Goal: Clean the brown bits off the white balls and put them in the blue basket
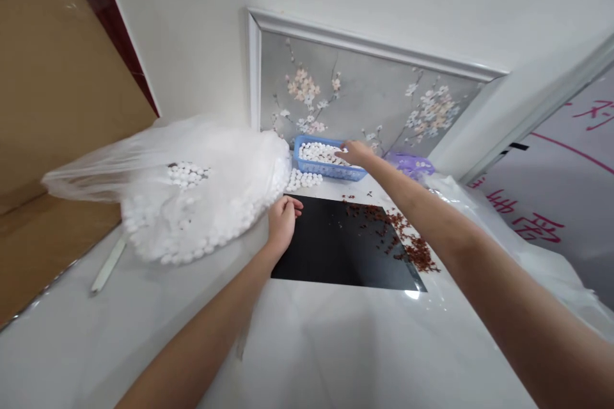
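The right hand (355,153) reaches over the right end of a blue basket (330,170), its fingers bent down toward the white balls (316,152) inside. The fingertips are small and partly hidden, so I cannot tell whether they are apart or closed on a ball. The basket stands on the white surface (192,319), close to a flowered panel (336,96).

The left hand (282,220) is at the left edge of a black sheet (330,243), its fingers curled in together; whether anything is inside them cannot be told.

Loose balls (304,179) lie between the basket and a large clear bag (225,204) full of more balls. Red-brown bits (419,254) are scattered over the right side of the sheet and past its edge. A purple bag (413,165) lies just right of the basket, and a pale strip (108,265) lies near the large bag's left side.
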### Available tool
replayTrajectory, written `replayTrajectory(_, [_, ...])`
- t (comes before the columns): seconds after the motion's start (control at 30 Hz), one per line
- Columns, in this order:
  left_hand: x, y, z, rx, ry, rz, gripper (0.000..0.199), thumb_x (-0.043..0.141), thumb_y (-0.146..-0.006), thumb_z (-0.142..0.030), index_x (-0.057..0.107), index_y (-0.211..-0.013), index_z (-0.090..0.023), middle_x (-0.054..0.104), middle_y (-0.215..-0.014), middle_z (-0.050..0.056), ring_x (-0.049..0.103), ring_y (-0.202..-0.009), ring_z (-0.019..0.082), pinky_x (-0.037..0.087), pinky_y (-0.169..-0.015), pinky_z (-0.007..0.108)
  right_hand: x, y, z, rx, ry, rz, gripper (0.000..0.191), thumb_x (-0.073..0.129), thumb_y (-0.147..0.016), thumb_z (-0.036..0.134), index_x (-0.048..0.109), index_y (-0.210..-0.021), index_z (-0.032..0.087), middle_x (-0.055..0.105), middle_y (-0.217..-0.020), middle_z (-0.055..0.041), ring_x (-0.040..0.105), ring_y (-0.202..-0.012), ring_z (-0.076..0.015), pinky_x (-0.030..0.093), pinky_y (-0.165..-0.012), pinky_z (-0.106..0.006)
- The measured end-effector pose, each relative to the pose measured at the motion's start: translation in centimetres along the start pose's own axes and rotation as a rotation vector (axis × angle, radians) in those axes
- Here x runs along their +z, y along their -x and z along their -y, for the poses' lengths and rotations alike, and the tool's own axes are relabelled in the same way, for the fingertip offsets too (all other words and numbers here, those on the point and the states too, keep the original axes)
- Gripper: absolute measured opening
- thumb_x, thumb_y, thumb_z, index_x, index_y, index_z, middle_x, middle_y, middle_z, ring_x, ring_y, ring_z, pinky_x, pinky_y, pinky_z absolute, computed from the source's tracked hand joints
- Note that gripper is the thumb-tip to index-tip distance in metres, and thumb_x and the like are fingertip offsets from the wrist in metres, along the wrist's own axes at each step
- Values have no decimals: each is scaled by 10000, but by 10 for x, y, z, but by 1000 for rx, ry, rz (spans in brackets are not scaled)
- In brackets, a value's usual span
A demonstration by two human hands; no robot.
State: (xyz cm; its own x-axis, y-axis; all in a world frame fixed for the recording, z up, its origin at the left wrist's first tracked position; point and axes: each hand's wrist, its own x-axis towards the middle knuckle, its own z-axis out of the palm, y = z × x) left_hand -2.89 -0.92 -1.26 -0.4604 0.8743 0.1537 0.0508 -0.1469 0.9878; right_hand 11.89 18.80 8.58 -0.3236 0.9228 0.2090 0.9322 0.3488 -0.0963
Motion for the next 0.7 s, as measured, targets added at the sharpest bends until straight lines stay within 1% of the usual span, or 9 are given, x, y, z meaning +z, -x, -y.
replayTrajectory(0.1, [1, 0, 0, 11, 3, -2, 219, 381, -716, -170, 576, -616, -164, 616, -680, 20, 562, -575, 108, 419, -560, 221, 26, 29, 21, -88, 13, -50, 337, 361, -888, 340, 550, -1075, 133, 536, -1174, -166, 461, -1113, -290, 368, -858, -381])
replayTrajectory(0.2, [1, -1, 0, 11, 3, -9, 221, 379, -718, -167, 573, -614, -164, 615, -672, 23, 562, -568, 110, 421, -552, 221, 52, 54, 37, -171, -6, 5, 298, 418, -862, 352, 567, -1031, 158, 594, -1073, -137, 539, -1003, -277, 389, -831, -376])
replayTrajectory(0.3, [1, -1, 1, 6, 0, -7, 221, 377, -721, -164, 575, -622, -163, 622, -686, 27, 566, -569, 109, 425, -545, 218, 68, 63, 44, -178, -59, 36, 255, 454, -845, 296, 572, -1015, 147, 602, -1055, -143, 573, -936, -271, 413, -782, -366])
replayTrajectory(0.43, [0, -2, 0, 6, -10, -8, 223, 373, -738, -159, 570, -635, -157, 627, -706, 37, 567, -565, 106, 437, -544, 220, 66, 71, 50, -143, -199, 4, 210, 452, -845, 245, 584, -973, 141, 602, -1054, -132, 577, -923, -238, 421, -766, -329])
replayTrajectory(0.5, [1, -1, -1, 17, -25, -2, 213, 380, -756, -163, 592, -734, -154, 634, -762, 45, 573, -573, 108, 450, -541, 226, 60, 85, 55, -137, -304, -18, 219, 436, -862, 292, 591, -929, 153, 620, -995, -92, 580, -893, -196, 427, -748, -284])
replayTrajectory(0.53, [2, 0, -2, 43, -40, 17, 214, 395, -764, -166, 600, -828, -156, 636, -815, 51, 582, -595, 111, 463, -549, 232, 58, 95, 59, -136, -360, -22, 260, 405, -877, 334, 594, -895, 157, 631, -923, -68, 585, -847, -170, 433, -720, -258])
replayTrajectory(0.6, [4, 2, -3, 150, -89, 82, 275, 447, -772, -178, 576, -1015, -176, 621, -924, 63, 606, -682, 127, 495, -592, 247, 55, 120, 64, -125, -468, 2, 393, 309, -902, 417, 587, -804, 157, 604, -691, -23, 571, -646, -123, 434, -595, -218])
replayTrajectory(0.67, [6, 6, -5, 287, -152, 167, 293, 493, -777, -194, 578, -1057, -193, 597, -964, 67, 611, -781, 143, 516, -649, 253, 55, 146, 66, -67, -630, 43, 487, 216, -904, 477, 541, -734, 158, 461, -480, 29, 455, -432, -95, 375, -443, -208])
replayTrajectory(0.7, [7, 8, -6, 339, -180, 205, 265, 505, -782, -208, 597, -1030, -193, 590, -962, 67, 608, -801, 143, 521, -662, 250, 56, 157, 65, 1, -821, 85, 471, 251, -885, 510, 508, -694, 165, 390, -434, 52, 385, -374, -83, 330, -393, -205])
